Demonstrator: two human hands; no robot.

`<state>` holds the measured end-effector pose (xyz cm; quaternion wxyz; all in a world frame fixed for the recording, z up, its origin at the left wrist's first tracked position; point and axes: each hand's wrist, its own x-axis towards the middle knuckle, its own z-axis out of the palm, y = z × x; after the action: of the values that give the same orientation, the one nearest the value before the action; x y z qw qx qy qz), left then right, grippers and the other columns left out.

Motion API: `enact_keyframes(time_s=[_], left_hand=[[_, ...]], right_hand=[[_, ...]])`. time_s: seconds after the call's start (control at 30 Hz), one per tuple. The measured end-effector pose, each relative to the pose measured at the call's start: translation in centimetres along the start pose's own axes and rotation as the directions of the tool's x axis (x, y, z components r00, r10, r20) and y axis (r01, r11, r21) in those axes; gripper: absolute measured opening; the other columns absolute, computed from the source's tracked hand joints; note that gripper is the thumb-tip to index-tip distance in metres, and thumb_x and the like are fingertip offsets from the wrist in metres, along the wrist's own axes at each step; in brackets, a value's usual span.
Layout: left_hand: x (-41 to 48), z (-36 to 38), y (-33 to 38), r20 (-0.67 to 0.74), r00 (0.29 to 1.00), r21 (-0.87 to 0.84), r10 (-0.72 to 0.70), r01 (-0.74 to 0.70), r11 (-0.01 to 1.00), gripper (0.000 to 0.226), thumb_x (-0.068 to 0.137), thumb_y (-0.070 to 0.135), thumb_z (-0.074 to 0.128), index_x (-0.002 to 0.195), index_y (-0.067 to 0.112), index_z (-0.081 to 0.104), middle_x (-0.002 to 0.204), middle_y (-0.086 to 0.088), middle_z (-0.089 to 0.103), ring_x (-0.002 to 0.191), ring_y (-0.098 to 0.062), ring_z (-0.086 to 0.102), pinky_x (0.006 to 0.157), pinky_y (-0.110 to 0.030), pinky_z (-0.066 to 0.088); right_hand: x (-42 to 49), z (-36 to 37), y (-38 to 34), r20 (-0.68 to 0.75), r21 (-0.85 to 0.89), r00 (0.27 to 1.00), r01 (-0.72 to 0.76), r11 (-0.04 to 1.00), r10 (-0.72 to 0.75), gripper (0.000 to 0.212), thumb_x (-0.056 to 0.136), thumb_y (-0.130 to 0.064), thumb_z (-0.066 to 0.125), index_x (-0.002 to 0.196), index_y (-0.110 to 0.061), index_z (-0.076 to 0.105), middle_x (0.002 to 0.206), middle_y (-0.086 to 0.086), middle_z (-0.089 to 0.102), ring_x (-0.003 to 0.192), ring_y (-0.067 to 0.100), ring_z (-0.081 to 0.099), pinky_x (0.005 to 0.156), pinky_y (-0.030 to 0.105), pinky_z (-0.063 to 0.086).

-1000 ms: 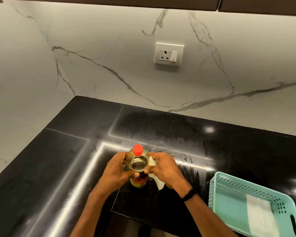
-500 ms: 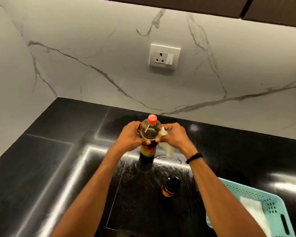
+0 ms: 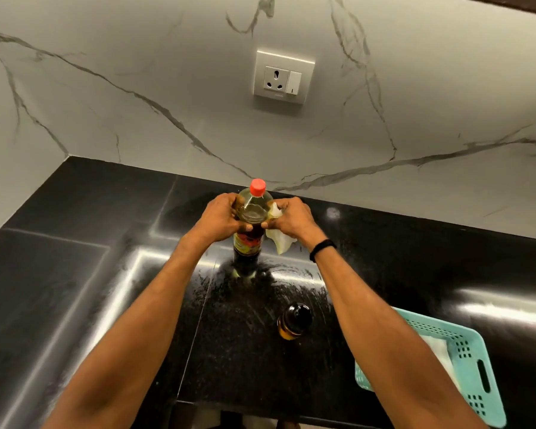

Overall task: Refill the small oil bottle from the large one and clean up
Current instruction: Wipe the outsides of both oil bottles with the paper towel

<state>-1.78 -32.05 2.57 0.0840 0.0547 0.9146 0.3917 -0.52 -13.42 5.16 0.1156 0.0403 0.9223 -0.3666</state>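
Note:
The large oil bottle [image 3: 250,230], clear with a red cap and a red-yellow label, stands upright near the back of the black counter. My left hand [image 3: 219,218] grips its upper body from the left. My right hand [image 3: 291,218] holds it from the right with a crumpled white tissue [image 3: 279,239] pressed against the bottle. The small oil bottle [image 3: 294,321], dark with a black cap and amber oil, stands closer to me between my forearms, untouched.
A teal plastic basket [image 3: 474,360] with a white tissue inside sits at the front right, partly under my right forearm. The black counter [image 3: 75,274] is shiny, with smears around the bottles. A wall socket [image 3: 283,77] is on the marble backsplash.
Both hands have carried the large bottle away from me toward the back wall. The small bottle came into view near me.

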Motion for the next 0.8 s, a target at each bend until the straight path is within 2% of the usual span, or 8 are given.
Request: enact_keyframes(time_s=[0.1,0.2,0.3,0.37,0.43,0.53,0.63,0.8], left_hand=[[-0.5,0.4,-0.1,-0.002,0.999,0.018,-0.045,0.045,0.999,0.065,0.065,0.021,0.089,0.12,0.016,0.056,0.113,-0.01,0.063,0.103,-0.029,0.064,0.089,-0.042,0.054],[-3.2,1.5,-0.3,-0.039,0.986,0.072,-0.165,0.167,0.983,0.103,0.073,0.025,0.085,0.152,0.01,0.02,0.142,-0.022,0.045,0.127,-0.038,0.049,0.105,-0.05,0.044],[-8.1,3.8,-0.2,-0.039,0.977,0.105,-0.212,0.215,0.971,0.089,0.078,0.023,0.081,0.148,0.008,0.029,0.139,-0.02,0.048,0.126,-0.035,0.049,0.104,-0.045,0.042],[-11.1,6.1,-0.2,0.104,0.969,0.098,-0.225,0.215,0.972,0.081,0.077,0.023,0.082,0.144,0.011,0.039,0.132,-0.013,0.056,0.119,-0.029,0.056,0.101,-0.039,0.045],[-13.2,8.8,-0.5,0.269,0.939,0.108,-0.215,0.192,0.975,0.09,0.075,0.024,0.084,0.15,0.014,0.035,0.137,-0.009,0.054,0.12,-0.023,0.056,0.104,-0.036,0.046],[-14.7,12.4,-1.0,0.388,0.906,0.175,-0.166,0.105,0.979,0.098,0.074,0.029,0.085,0.153,0.018,0.028,0.148,-0.008,0.044,0.131,-0.024,0.048,0.11,-0.037,0.04],[-15.4,14.3,-0.6,0.39,0.916,0.18,-0.095,0.025,0.983,0.094,0.074,0.027,0.084,0.152,0.018,0.031,0.145,-0.006,0.045,0.127,-0.025,0.05,0.107,-0.036,0.042],[-15.6,15.9,0.2,0.273,0.962,0.087,-0.011,-0.013,0.996,0.067,0.072,0.022,0.082,0.132,0.019,0.052,0.124,-0.001,0.059,0.112,-0.02,0.058,0.094,-0.032,0.047]], right_hand=[[-0.9,-0.4,0.8,-0.035,-0.049,0.999,0.023,0.999,-0.024,0.039,0.075,-0.023,0.084,0.112,-0.015,0.073,0.11,0.005,0.073,0.104,0.02,0.065,0.091,0.034,0.053],[-3.3,-1.0,3.1,-0.097,-0.058,0.995,0.003,0.998,-0.009,0.049,0.078,-0.024,0.081,0.124,-0.016,0.067,0.121,0.004,0.069,0.112,0.02,0.062,0.095,0.03,0.048],[-7.8,-1.3,6.4,-0.129,-0.05,0.988,-0.086,0.995,0.078,0.047,0.079,-0.025,0.08,0.124,-0.021,0.066,0.117,0.003,0.07,0.101,0.015,0.062,0.086,0.024,0.045],[-11.3,-1.1,8.7,-0.108,-0.044,0.98,-0.17,0.984,0.164,0.046,0.08,-0.024,0.079,0.124,-0.022,0.066,0.115,0.004,0.07,0.095,0.013,0.059,0.08,0.022,0.043],[-14.2,-0.4,10.8,-0.043,-0.049,0.968,-0.247,0.968,0.246,0.048,0.08,-0.024,0.079,0.126,-0.024,0.065,0.116,0.005,0.069,0.094,0.014,0.058,0.081,0.022,0.043],[-16.6,1.5,13.3,0.12,-0.11,0.944,-0.295,0.949,0.308,0.063,0.078,-0.025,0.082,0.135,-0.028,0.057,0.128,0.002,0.065,0.109,0.017,0.061,0.089,0.023,0.045],[-17.1,3.7,14.4,0.239,-0.139,0.93,-0.252,0.958,0.28,0.078,0.074,-0.023,0.084,0.143,-0.03,0.047,0.14,-0.002,0.057,0.129,0.018,0.052,0.105,0.029,0.041],[-16.1,5.5,15.1,0.217,-0.049,0.945,-0.239,0.97,0.244,0.08,0.067,-0.024,0.087,0.137,-0.038,0.051,0.13,-0.01,0.064,0.122,0.013,0.057,0.098,0.022,0.042]])
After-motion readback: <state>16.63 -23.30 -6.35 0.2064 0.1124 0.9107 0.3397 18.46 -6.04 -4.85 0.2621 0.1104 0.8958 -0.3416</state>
